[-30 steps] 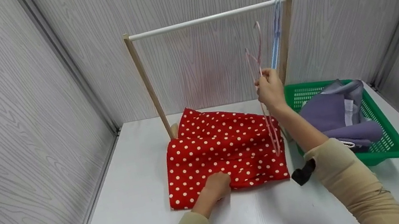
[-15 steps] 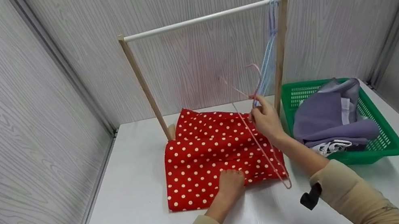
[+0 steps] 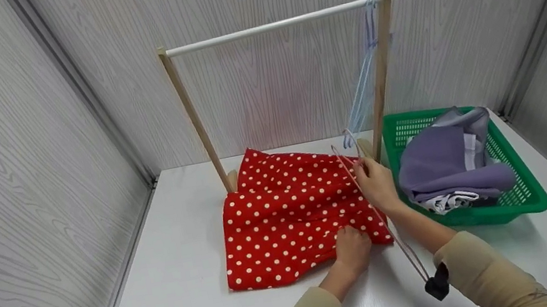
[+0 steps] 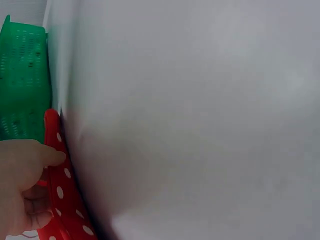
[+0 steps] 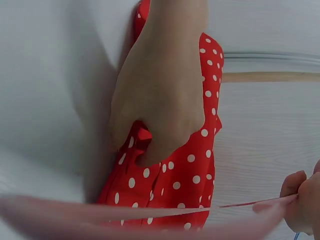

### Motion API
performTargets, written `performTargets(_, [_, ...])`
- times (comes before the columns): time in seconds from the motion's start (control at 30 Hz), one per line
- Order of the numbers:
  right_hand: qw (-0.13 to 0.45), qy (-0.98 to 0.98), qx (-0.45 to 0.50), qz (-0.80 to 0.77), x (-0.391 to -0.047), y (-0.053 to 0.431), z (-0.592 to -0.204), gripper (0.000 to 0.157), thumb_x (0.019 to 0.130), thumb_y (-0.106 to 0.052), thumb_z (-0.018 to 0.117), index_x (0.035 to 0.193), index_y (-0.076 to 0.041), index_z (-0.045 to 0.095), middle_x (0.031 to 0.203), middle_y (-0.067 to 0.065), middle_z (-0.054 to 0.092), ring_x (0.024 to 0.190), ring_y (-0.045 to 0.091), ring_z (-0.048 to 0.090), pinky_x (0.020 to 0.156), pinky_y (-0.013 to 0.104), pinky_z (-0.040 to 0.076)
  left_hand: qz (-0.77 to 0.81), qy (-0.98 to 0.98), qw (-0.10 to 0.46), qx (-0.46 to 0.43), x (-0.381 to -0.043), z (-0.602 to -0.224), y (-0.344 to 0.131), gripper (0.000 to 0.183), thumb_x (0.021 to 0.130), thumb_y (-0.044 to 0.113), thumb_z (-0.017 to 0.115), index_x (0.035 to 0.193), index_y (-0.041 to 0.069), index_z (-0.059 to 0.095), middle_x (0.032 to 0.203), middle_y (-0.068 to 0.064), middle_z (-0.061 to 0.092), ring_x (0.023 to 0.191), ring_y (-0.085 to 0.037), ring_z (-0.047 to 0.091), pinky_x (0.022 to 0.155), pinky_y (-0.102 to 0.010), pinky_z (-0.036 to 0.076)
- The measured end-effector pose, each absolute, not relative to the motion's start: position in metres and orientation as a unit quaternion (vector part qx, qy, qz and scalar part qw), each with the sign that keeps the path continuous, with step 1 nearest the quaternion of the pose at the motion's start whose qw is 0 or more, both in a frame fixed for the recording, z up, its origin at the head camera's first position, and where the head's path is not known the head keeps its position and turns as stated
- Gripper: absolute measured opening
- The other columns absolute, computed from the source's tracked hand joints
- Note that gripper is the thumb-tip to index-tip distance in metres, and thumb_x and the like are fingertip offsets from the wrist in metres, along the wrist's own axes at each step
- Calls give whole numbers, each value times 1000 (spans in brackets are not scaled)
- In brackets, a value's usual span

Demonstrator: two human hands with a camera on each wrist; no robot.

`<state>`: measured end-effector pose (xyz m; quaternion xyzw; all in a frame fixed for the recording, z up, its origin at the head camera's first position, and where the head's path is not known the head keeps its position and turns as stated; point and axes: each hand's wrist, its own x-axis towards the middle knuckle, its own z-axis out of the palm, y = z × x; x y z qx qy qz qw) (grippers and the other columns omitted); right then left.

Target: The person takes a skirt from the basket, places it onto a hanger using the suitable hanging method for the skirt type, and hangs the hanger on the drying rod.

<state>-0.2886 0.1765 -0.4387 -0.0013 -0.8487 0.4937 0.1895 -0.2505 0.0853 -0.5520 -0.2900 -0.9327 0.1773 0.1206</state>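
Note:
Red fabric with white polka dots (image 3: pixel 284 213) lies folded and rumpled on the table; its kind of garment cannot be told. My left hand (image 3: pixel 353 249) pinches its near edge toward the right corner; in the left wrist view the thumb and fingers (image 4: pixel 42 156) close on that edge. A thin pink clothes hanger (image 3: pixel 413 258) is held in my right hand (image 3: pixel 377 186) near its hook, tilted over the fabric's right side. Its blurred pink frame crosses the bottom of the right wrist view, where the right hand (image 5: pixel 306 204) shows at the corner.
A small clothes rack with a white bar (image 3: pixel 273 25) and wooden posts stands behind the fabric. Light blue hangers (image 3: pixel 362 82) hang at its right end. To the right sits a green basket (image 3: pixel 537 197) with purple cloth (image 3: pixel 434 153) inside. Panelled walls enclose the table.
The right hand has brought the pink hanger down from near the bar toward the fabric, and the hanger has tilted. My left hand has slid right along the fabric's near edge.

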Motion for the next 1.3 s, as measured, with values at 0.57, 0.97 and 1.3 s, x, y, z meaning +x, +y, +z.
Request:
performTargets(0.57, [209, -944, 39, 251, -281, 193, -436, 19, 90, -16, 56, 76, -6, 62, 58, 6, 54, 53, 23, 53, 50, 38, 44, 207, -963, 34, -167, -259, -561, 128, 15, 88, 30, 58, 81, 18, 65, 67, 2, 54, 62, -13, 47, 55, -25, 37])
performTargets(0.97, [188, -947, 59, 253, -283, 209, -425, 18, 90, -9, 55, 76, 0, 61, 63, 12, 58, 54, 24, 53, 50, 40, 44, -261, -958, 31, -118, -283, -526, 82, 23, 85, 8, 59, 62, 7, 58, 53, 2, 43, 48, -11, 42, 47, -24, 40])
performTargets(1.3, [118, -956, 34, 267, -292, 208, -423, 21, 94, -10, 47, 85, 4, 61, 63, 10, 52, 54, 21, 49, 48, 31, 42, -383, -920, 47, -67, -302, -488, 46, 18, 87, 6, 56, 98, 4, 70, 68, -3, 60, 55, -13, 46, 52, -28, 41])
